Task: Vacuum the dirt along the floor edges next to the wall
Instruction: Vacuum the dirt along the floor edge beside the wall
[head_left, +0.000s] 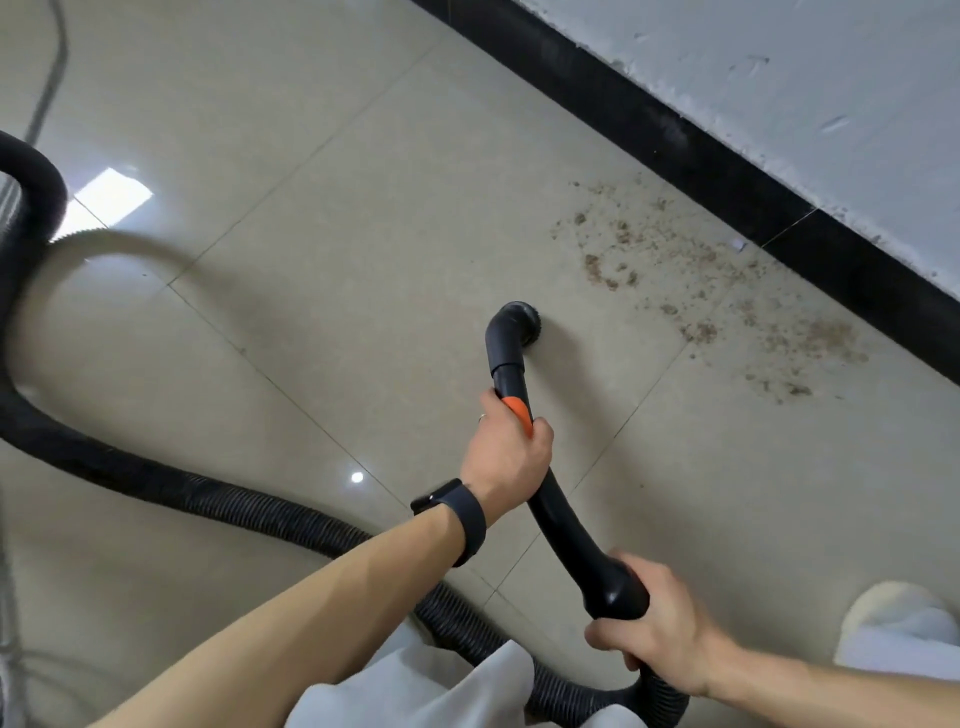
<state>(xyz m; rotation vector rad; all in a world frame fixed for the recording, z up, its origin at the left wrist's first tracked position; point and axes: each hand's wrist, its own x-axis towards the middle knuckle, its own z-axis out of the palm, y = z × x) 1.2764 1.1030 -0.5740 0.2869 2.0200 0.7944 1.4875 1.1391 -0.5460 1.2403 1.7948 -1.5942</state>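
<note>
Nearest, the right grip (660, 623) closes round the rear bend of the vacuum wand (563, 519), hiding its joint with the hose (234, 504). The left grip (506, 452) clasps the orange collar (517, 408). Farther, the brush nozzle (511, 325) (mouth unseen) is left of the dirt (717, 291), which is scattered beside the black skirting (727, 171).

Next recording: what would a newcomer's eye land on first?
The patch of scattered brown dirt on the beige tiled floor, lying along the black baseboard at right. Next, the curved black vacuum wand with an orange band at centre, gripped by the left hand high and the right hand low, its round brush nozzle short of the dirt.
</note>
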